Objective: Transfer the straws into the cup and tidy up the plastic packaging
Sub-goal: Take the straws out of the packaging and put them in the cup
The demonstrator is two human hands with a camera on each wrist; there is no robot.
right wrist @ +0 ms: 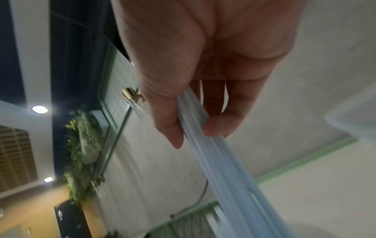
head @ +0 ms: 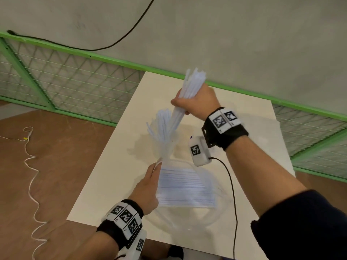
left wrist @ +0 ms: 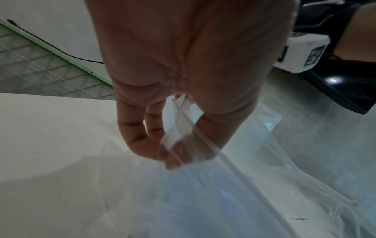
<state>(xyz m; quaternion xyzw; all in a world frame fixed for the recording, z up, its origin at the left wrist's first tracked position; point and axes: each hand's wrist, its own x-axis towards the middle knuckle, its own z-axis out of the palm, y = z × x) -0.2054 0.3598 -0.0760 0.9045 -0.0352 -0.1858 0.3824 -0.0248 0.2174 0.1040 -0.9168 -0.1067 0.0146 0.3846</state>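
My right hand (head: 189,104) grips a bundle of white straws (head: 187,87) raised above the white table (head: 244,113); in the right wrist view the fingers (right wrist: 215,125) and thumb curl round that bundle (right wrist: 219,169). Its lower end slants down to more straws (head: 161,126) that fan out upright, apparently from a clear cup whose outline is too faint to trace. My left hand (head: 155,171) pinches the edge of the clear plastic bag (head: 187,188), which lies on the table with several straws inside. The left wrist view shows the fingers (left wrist: 142,141) pinching the bag's film (left wrist: 203,201).
A green mesh fence (head: 75,81) runs behind and to the right of the table. The black cable (head: 232,194) of the right wrist camera hangs over the table's near part. A white cord (head: 30,166) lies on the brown floor to the left.
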